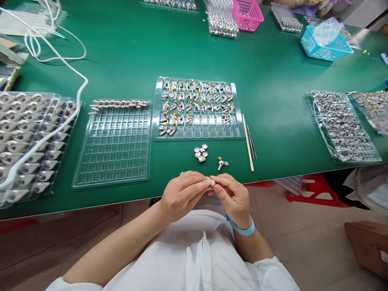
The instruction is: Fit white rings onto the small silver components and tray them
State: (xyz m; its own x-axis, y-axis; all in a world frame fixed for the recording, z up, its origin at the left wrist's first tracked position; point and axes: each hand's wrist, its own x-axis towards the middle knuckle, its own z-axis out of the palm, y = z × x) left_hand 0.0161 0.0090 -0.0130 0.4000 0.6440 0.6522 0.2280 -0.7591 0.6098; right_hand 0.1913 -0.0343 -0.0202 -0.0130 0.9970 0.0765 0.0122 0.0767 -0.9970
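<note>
One piece (213,183): pale, small, held up between both hands on the near side of the tray (209,131); mostly covered, so its full shape cannot be told.
Left hand (183,196): thumb and fingers pinching the piece from its left.
Right hand (235,198): index finger and thumb pinching it from its right.
Weight: probably very light; a gentle pinch should carry it.
Feel: likely a stiff, smooth shell, apt to slip between bare fingers.
Fragility: thin edges could mark or chip if squeezed hard.
Best hold: opposite edges, fingertips only.
Caps (201,153): loose cluster just off the tray's near edge.
Bud (221,164): near the tray's near right corner; its yellow tab (220,159) looks delicate, so take the stalk.
Tweezers (251,142): beside the tray's right edge.
</note>
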